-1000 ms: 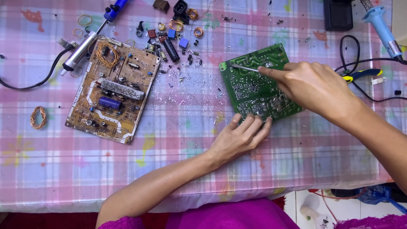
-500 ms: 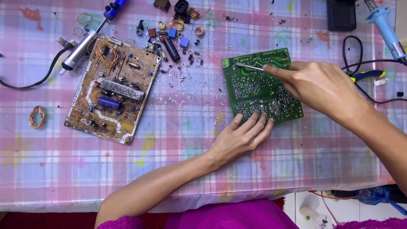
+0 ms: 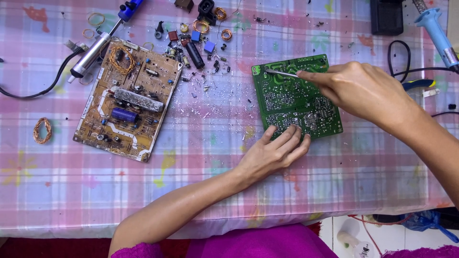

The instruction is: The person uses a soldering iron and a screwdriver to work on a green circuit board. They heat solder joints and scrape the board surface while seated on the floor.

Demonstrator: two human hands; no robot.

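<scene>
With loose parts (image 3: 193,36) already scattered on our table (image 3: 215,143), our right hand (image 3: 363,91) grips tweezers (image 3: 281,73) over the green board (image 3: 296,98), left hand (image 3: 275,153) flat, holding nothing; more parts appear left.

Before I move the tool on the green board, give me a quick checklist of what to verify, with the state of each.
1. Green circuit board lying flat on the tablecloth, solder side up: ok.
2. Left hand steadying the board, fingertips on its lower edge: ok.
3. Right hand gripping the thin metal tool, tip near the board's upper left corner: ok.
4. Tool tip actually touching a solder joint: cannot tell, too small.
5. Work area free of debris: not ok, solder bits and loose components lie scattered just left of the board.
6. Blue soldering iron parked away from both hands: ok; whether it is hot, cannot tell.
</scene>
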